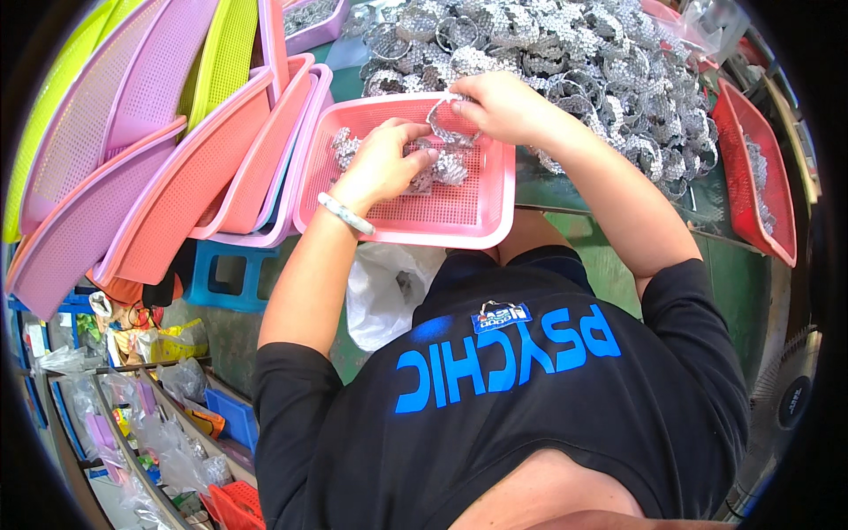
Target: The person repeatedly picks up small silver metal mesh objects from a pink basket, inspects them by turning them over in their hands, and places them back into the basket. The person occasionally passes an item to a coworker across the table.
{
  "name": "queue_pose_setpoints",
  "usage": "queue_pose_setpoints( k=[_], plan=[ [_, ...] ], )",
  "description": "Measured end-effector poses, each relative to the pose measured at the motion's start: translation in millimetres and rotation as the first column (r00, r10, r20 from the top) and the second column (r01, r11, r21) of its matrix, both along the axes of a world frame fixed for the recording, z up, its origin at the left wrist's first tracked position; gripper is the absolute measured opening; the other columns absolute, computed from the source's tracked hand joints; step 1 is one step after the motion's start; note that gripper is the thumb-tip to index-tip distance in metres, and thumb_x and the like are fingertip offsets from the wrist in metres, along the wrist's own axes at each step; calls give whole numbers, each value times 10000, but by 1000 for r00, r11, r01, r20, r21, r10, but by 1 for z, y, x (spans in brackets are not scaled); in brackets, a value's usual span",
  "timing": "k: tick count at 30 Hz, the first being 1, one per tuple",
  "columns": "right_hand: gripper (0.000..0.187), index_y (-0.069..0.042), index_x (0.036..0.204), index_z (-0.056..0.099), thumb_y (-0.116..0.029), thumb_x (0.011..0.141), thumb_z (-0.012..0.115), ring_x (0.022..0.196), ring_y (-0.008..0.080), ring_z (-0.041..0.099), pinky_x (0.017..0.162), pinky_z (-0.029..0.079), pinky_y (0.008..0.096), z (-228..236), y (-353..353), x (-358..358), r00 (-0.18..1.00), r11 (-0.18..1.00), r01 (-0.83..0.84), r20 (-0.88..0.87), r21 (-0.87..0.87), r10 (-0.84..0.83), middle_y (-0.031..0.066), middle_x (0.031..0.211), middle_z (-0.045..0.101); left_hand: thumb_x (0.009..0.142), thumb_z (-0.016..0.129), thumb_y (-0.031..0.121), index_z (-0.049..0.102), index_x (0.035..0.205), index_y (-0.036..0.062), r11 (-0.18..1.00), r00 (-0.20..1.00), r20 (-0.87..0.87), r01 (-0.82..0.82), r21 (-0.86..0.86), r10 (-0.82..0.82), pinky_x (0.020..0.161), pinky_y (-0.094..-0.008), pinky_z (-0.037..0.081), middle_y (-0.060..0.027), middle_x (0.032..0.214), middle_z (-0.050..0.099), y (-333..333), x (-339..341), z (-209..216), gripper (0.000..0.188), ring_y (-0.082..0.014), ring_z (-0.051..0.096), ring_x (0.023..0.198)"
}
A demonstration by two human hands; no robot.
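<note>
A pink perforated plastic basket (pixel 481 212) sits at the table's near edge, with a few silver, scale-patterned bands (pixel 450 168) inside. My right hand (pixel 503 108) reaches over its far right corner, thumb and forefinger pinching a curved silver band (pixel 452 134) that hangs into the basket. Inside the basket, my left hand (pixel 389 161) hovers low over the silver bands. Its thumb and forefinger are apart, and the lower fingers are partly hidden. A whitish bangle (pixel 346 215) circles my left wrist.
Beyond the basket, a large heap of silver bands (pixel 548 62) covers the green table. Stacked coloured baskets (pixel 190 177) crowd the left. A red basket (pixel 755 177) stands tilted at the right. Below are a blue stool (pixel 231 278), a white bag (pixel 375 300) and a fan (pixel 791 397).
</note>
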State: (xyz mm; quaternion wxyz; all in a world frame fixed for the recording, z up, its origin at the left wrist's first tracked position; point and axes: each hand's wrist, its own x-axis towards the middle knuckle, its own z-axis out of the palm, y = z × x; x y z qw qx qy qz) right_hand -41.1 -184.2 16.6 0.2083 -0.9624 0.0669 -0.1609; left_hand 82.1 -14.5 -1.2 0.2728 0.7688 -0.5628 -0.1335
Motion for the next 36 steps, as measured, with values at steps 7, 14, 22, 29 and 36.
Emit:
queue_pose_setpoints(
  k=[7, 14, 22, 29, 36],
  plan=[
    [230, -9, 848, 612, -217, 861, 515, 521, 117, 519, 493, 428, 264, 28, -9, 6, 995, 941, 94, -10, 326, -96, 47, 634, 579, 774, 626, 213, 556, 1125, -37, 999, 998, 65, -25, -37, 28, 878, -385, 427, -205, 1072, 569, -1, -2, 3, 436, -327, 552, 1006],
    [203, -43, 887, 585, -226, 900, 497, 516, 23, 448, 459, 386, 168, 29, 0, -14, 999, 710, -23, 0, 704, 33, -27, 661, 544, 856, 563, 110, 497, 1183, -13, 948, 625, -772, -164, -274, -114, 793, -261, 452, -96, 1038, 586, 11, -12, 22, 355, -153, 580, 905],
    [251, -65, 1057, 588, -247, 910, 498, 589, 30, 484, 512, 413, 172, 32, 18, -35, 990, 660, -139, 127, 739, 66, -29, 756, 558, 900, 510, 116, 513, 1143, 4, 917, 472, -864, -240, -318, -176, 678, -245, 462, -77, 911, 608, 20, -38, 29, 268, -126, 580, 747],
    [267, -24, 971, 581, -273, 915, 503, 542, 74, 519, 502, 435, 205, 17, 12, -46, 969, 235, -245, 230, 941, 90, 15, 758, 581, 877, 550, 148, 560, 1085, 5, 901, 353, -907, -276, -335, -230, 608, -216, 449, -31, 815, 603, 19, -38, 27, 253, -94, 573, 686],
    [327, -3, 1129, 541, -213, 880, 567, 626, 55, 552, 498, 425, 161, 16, 8, -48, 973, 354, -206, 153, 912, 172, 21, 873, 597, 881, 487, 100, 575, 1102, -16, 956, 637, -735, 13, -294, -234, 632, -204, 418, -3, 785, 565, 8, -24, 43, 265, -68, 513, 688]
  ],
)
